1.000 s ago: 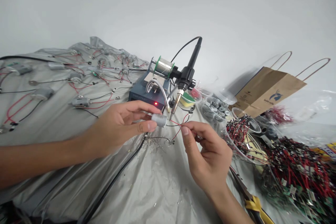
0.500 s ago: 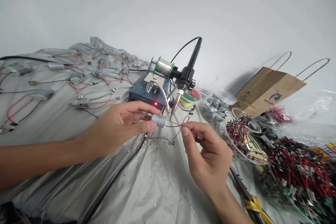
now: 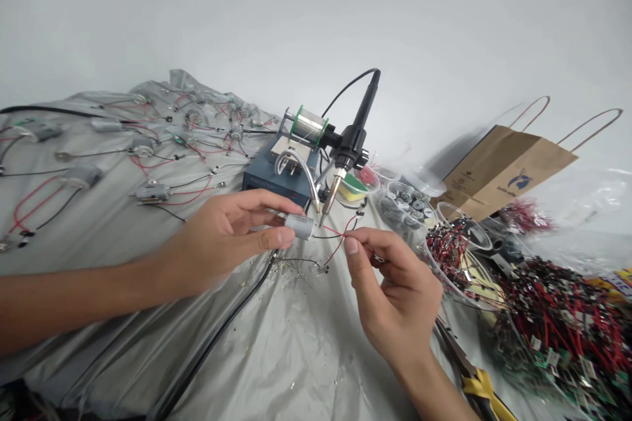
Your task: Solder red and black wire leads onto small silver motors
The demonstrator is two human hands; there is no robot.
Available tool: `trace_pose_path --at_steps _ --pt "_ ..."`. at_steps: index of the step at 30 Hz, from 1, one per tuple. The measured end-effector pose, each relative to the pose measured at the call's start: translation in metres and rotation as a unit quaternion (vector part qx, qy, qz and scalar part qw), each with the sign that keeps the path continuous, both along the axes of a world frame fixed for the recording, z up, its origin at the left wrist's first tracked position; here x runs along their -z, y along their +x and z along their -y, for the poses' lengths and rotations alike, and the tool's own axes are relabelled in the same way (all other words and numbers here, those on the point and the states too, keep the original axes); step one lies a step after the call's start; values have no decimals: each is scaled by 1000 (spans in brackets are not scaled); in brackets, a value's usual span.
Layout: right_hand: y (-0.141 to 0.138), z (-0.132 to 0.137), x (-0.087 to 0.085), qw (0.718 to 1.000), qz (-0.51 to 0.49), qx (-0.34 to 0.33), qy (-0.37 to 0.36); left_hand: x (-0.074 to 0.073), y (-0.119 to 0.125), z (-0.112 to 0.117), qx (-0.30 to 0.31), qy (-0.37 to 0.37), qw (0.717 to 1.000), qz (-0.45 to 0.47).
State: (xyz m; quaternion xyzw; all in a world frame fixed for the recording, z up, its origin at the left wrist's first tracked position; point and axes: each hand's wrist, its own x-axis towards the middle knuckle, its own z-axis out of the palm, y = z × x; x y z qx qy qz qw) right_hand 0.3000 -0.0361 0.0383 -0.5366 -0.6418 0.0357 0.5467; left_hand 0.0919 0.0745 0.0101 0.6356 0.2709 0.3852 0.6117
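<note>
Motor (image 3: 299, 225) sits pinched between the thumb and fingers of your left hand (image 3: 222, 237), its long axis running roughly sideways, with one end pointing toward your right hand (image 3: 397, 293). That right hand is nearer the end the wires reach. Your right fingers (image 3: 351, 246) close on a red wire (image 3: 332, 231) and a black wire (image 3: 326, 237) running left toward the motor. A soldering iron tip (image 3: 322, 214) hangs just beside that end. You can't make out the wire ends at the motor's terminals: they're too small, and it's unclear whether they touch.
</note>
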Motion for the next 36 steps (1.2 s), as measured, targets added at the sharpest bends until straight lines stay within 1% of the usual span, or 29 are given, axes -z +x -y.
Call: trace_pose_path --at_steps 8,13,19,31,36 --pt "-1 0 -2 1000 1 11 0 -2 1 0 3 -6 1000 -16" --pt "-1 -1 -2 1000 3 14 -4 -5 3 0 2 0 1000 -3" --pt "-1 -1 1 1000 -1 5 -4 -3 2 0 -1 1 1000 -11" --pt "-1 -1 0 1000 10 3 -7 -1 1 0 6 2 1000 -6" --pt "-1 -1 1 1000 10 3 -6 -1 3 -1 -2 10 1000 -2"
